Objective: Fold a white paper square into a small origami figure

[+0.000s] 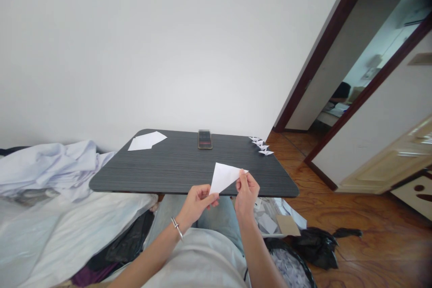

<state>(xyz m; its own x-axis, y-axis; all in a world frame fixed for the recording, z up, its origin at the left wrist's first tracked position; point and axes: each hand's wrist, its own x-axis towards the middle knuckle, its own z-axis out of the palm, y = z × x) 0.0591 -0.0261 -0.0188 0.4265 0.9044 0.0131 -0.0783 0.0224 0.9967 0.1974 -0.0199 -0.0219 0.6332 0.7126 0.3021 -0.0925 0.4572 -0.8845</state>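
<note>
— Left hand [197, 204]?

— Closed on a paper triangle [224, 177], fingers [211, 199] gripping its lower corner. Metal bangle [176, 227] around the wrist.

— Right hand [247, 193]?

— Also closed, with fingers [243, 179] pinching the triangle's right corner.

— Position of the triangle?

— Between both hands, lifted over the near edge of the desk [168, 166], tilted, one point toward the far side.

— Anything else on the desk?

— At the far left, two overlapping paper sheets [146, 141]. Near the middle of the far edge, a phone [204, 139], lying flat. At the far right corner, a short line of small folded paper birds [261, 145].

— And around the desk?

— To the left, rumpled white cloth [50, 166] beside a bed [84, 229]. Low on the right, a black plastic bag [315, 247] on a wooden floor [371, 216], near a piece of cardboard [288, 225]. Through a doorway [324, 45], a person [340, 92], small and far off.
</note>
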